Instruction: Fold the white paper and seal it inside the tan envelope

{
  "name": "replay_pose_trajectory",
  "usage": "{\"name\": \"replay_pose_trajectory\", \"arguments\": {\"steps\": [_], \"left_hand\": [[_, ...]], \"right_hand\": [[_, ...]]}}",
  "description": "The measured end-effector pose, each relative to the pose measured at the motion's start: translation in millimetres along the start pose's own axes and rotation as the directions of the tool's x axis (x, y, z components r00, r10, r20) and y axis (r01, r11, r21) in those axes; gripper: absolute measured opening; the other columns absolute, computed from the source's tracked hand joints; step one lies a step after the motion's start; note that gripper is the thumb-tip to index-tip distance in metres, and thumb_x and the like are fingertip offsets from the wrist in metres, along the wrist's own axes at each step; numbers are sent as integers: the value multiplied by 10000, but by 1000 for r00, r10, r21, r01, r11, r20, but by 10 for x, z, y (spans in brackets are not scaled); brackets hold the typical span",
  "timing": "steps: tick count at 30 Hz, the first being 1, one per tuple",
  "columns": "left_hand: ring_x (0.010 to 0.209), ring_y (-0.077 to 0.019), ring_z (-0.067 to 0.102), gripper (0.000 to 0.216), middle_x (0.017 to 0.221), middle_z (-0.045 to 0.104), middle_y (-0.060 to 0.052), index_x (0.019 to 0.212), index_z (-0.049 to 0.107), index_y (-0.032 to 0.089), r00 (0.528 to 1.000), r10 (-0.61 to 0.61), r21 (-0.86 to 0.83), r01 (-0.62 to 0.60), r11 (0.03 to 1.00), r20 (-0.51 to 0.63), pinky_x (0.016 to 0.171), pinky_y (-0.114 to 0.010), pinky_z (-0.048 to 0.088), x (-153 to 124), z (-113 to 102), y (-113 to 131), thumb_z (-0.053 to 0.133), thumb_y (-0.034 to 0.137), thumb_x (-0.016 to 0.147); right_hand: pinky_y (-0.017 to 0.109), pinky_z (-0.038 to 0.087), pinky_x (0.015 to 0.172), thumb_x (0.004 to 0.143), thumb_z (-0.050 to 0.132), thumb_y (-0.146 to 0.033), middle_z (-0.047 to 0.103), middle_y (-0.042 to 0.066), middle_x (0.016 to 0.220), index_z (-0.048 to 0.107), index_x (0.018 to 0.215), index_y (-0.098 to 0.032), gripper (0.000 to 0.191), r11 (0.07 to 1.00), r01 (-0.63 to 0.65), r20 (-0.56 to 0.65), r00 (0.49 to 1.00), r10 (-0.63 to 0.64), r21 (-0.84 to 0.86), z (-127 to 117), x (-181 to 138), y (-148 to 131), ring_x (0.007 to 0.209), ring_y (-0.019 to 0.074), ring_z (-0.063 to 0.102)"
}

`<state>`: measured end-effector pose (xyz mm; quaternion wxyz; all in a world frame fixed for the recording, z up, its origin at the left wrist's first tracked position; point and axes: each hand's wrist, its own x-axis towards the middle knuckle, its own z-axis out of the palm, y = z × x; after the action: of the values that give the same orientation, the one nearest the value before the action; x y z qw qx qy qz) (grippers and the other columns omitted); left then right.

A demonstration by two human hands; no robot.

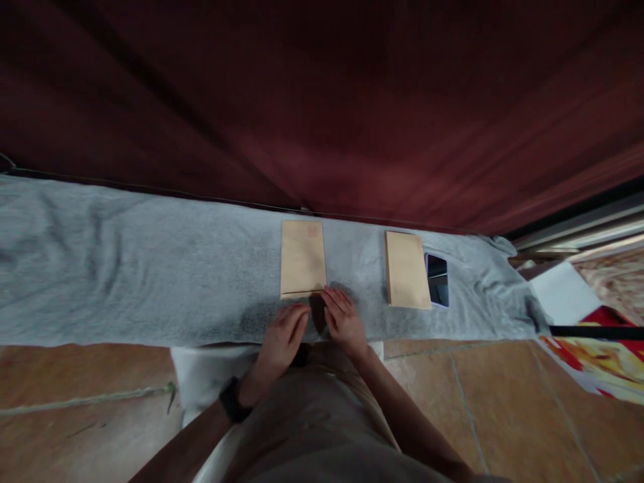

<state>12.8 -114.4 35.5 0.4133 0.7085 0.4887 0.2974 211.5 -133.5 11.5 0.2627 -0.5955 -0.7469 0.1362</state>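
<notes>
A tan paper envelope (pixel 302 258) lies flat on a grey cloth, with a faint reddish mark near its upper right corner. A crease or flap line crosses its lower edge. My right hand (pixel 345 322) has its fingers stretched out, the tips at the envelope's lower right corner. Just below the lower edge is my left hand (pixel 284 334), its fingers loosely extended and slightly bent, with no object visible in it. A dark watch (pixel 234 400) is on my left wrist. Farther right rests a stack of similar tan envelopes (pixel 408 270).
A phone (pixel 437 280) lies against the stack's right side. The grey cloth (pixel 176 268) covers a long narrow surface. A dark red curtain (pixel 322 121) hangs behind it. At the right are a white sheet (pixel 564 293), a red and yellow printed item (pixel 601 355) and a black bar (pixel 596 332).
</notes>
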Motion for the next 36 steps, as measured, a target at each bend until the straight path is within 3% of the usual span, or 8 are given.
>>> {"name": "replay_pose_trajectory", "arguments": {"steps": [2,3,5,7,19,26,36], "left_hand": [[1414,-285,572,431,1465,648,-159,1377,645,168,974,221,344,-222,912,42,1197,-504,459,34,-31,-82,425,379,1072],[1479,-297,502,479,1539,581,-178,1452,593,137,957,277,463,-287,839,91,1229,-514,419,55,-32,-122,430,379,1071],[1541,-317,412,577,1609,490,-212,1532,508,76,933,316,603,-353,716,171,1261,-519,367,82,-9,-193,454,407,1063],[1559,-325,377,652,1631,450,-225,1567,457,47,926,317,661,-370,653,205,1274,-517,341,82,30,-244,469,450,1055],[1569,-339,351,717,1651,404,-233,1579,444,36,943,265,713,-326,621,200,1289,-505,296,34,42,-234,506,501,1037],[1590,-346,299,780,1677,344,-237,1609,393,39,959,194,715,-282,640,205,1299,-513,266,-2,-37,-276,548,518,1013],[1600,-354,265,836,1683,319,-265,1609,369,16,971,170,719,-240,652,169,1300,-501,252,-52,-95,-285,586,539,994]], "right_hand": [[485,391,1268,1018,439,-136,561,87,1565,531,1550,-194,543,997,63,69,996,-61,-32,18,4,-47,1470,230,504],[479,373,1280,1016,451,-138,545,85,1579,523,1555,-188,546,995,85,98,992,-80,-47,27,9,-69,1483,228,489],[471,349,1292,1030,480,-165,522,90,1598,518,1556,-169,528,992,101,138,986,-90,-79,44,22,-101,1503,233,463],[466,340,1294,1055,498,-206,513,105,1603,520,1551,-149,500,990,95,157,985,-77,-108,56,32,-117,1510,241,452],[490,303,1292,1097,451,-256,483,102,1624,469,1583,-174,494,985,17,142,990,8,-171,42,-4,-139,1496,249,469],[543,297,1273,1101,424,-297,472,128,1627,466,1589,-156,509,981,-37,89,995,55,-192,50,-73,-129,1497,305,461],[572,287,1263,1109,386,-327,506,147,1601,492,1572,-136,513,981,-44,34,998,51,-188,73,-101,-117,1492,321,451]]}}
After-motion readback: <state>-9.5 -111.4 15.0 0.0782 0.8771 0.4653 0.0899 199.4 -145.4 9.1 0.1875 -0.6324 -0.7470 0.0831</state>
